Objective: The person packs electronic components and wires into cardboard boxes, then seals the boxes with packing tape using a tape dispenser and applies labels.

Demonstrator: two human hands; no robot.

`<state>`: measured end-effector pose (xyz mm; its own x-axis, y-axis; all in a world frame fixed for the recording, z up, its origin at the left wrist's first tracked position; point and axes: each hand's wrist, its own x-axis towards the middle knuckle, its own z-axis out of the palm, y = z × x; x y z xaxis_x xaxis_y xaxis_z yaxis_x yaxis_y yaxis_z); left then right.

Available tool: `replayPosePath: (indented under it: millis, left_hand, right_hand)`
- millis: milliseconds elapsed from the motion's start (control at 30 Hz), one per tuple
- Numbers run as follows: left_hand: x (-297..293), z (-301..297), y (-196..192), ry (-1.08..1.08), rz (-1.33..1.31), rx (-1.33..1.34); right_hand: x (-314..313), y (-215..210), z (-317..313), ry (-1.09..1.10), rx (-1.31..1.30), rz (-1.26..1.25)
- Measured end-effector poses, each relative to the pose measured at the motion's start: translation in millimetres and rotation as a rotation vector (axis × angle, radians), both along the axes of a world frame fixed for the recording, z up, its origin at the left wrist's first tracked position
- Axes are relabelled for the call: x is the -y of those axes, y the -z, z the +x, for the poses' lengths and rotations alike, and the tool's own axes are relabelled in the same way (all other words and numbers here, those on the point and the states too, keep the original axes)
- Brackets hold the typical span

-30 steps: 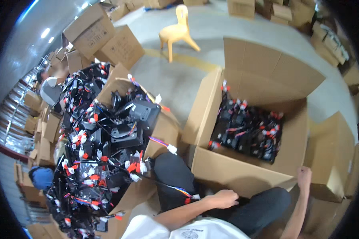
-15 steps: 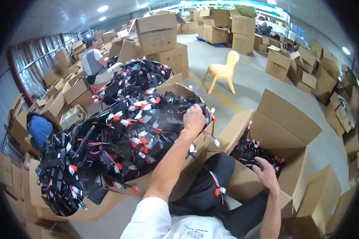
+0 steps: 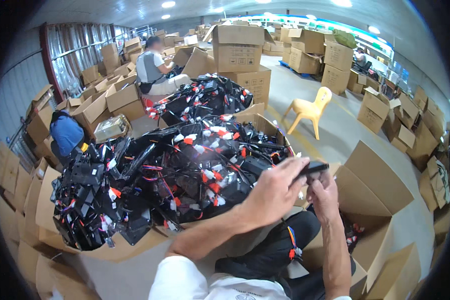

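Left grip point(image 3: 277, 189) holds black device point(image 3: 316, 166) against right grip point(image 3: 325, 196).

Black device point(image 3: 316, 167) partly hidden by fingers point(image 3: 293, 165), white shirt point(image 3: 224, 290) cut off below

black device point(image 3: 313, 168), black parts point(image 3: 83, 173), red and white connectors point(image 3: 214, 187), white shirt point(image 3: 178, 280), brown cartons point(image 3: 377, 182), yellow chair point(image 3: 308, 110)

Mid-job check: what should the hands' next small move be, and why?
Probably ease the black part rightward, over the open carton: the left hand and right hand both hold it, the carton's raised flap is just right of it in view, and similar-looking connectors show inside.
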<state>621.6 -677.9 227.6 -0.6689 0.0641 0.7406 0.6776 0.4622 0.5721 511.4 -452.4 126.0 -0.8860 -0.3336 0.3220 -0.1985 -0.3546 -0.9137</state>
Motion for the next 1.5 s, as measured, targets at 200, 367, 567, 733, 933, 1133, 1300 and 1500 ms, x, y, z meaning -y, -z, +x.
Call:
replayPosePath:
  millis: [200,367,567,733,933,1133,1300,1500]
  left_hand:
    - [168.1,-78.6,-83.9,-0.122,-0.340,0.506]
    - [461.5,-29.2,-42.1,-0.796,-1.094,0.654]
    - [508.5,-5.4,19.7,-1.160,-1.005,0.789]
    - [321.2,-25.5,-96.9,-1.085,-0.811,-0.014]
    - [130.6,-42.9,-73.7,-0.417,-1.120,-0.619]
    - [308.2,-110.0,-80.8,-0.666,-0.468,0.098]
    - [435.4,-118.6,12.2,-0.919,-0.004,0.911]
    - [373.4,-84.8,-52.3,-0.805,0.121,0.311]
  right_hand:
    - [83.9,-41.1,-55.0,0.102,-0.101,0.464]
    - [115.6,7.5,-84.1,0.477,-0.434,0.632]
    - [92.8,52.6,-86.0,0.220,-0.436,0.638]
    - [95.4,-37.0,-68.5,-0.028,-0.206,0.506]
    - [139.3,-127.7,-11.2,-0.317,0.378,-0.420]
    - [0.0,-50.7,-44.3,0.211,0.349,-0.368]
    - [-104.3,-36.2,-32.2,0.495,0.201,-0.535]
    - [-140.9,-25.1,-3.6,0.691,0.190,-0.439]
